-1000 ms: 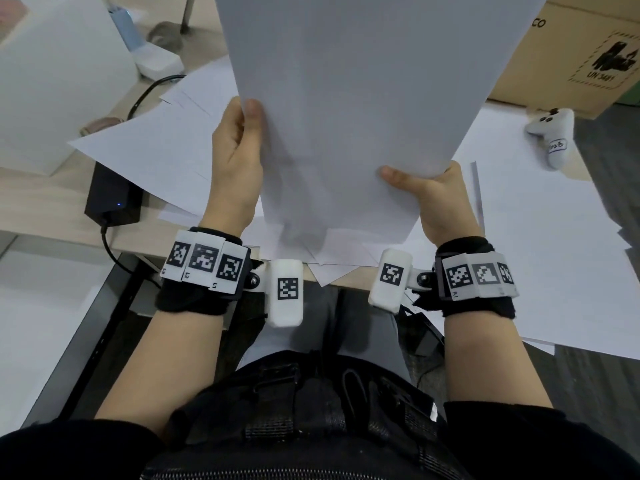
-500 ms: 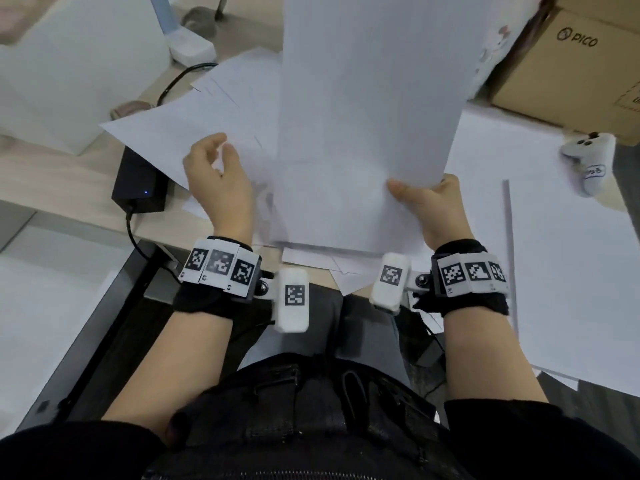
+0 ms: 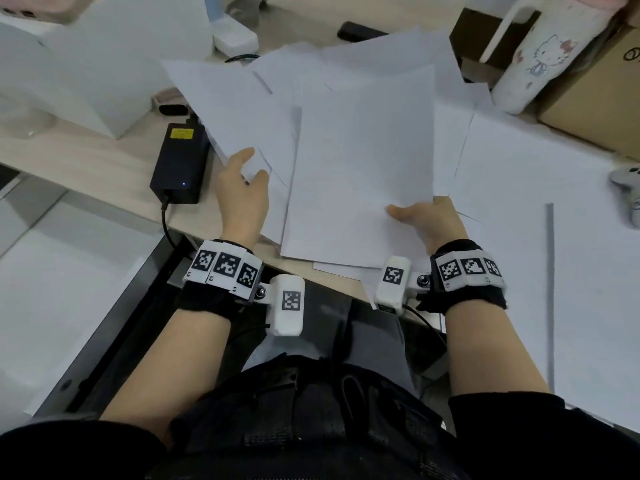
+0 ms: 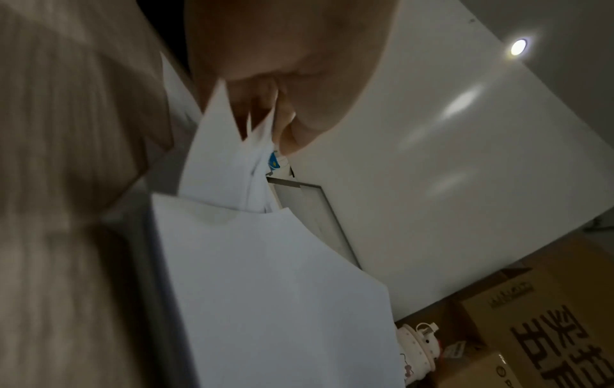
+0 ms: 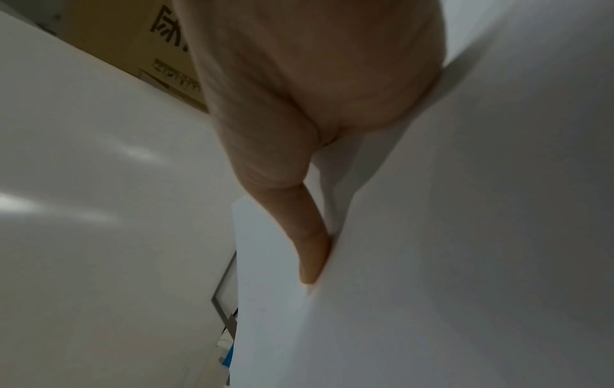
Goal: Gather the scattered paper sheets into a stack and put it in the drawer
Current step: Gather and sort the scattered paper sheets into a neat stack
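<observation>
Partway: right hand (image 3: 427,221) fingers pinch a gathered stack (image 3: 360,174); left hand (image 3: 244,195) fingers pinch loose sheets (image 3: 242,112). More sheets on table (image 3: 104,161); drawer not seen.

Light wooden desk (image 3: 104,161) strewn with white paper

Loose paper sheets (image 3: 242,112) overlap across most of the desk, some hanging over its near edge. At the left lies a black power adapter (image 3: 180,161) beside a white box (image 3: 86,64); at the right stand a white cartoon-cat bottle (image 3: 540,60) and a cardboard box (image 3: 595,109), with a white controller (image 3: 628,188) near the edge.
</observation>
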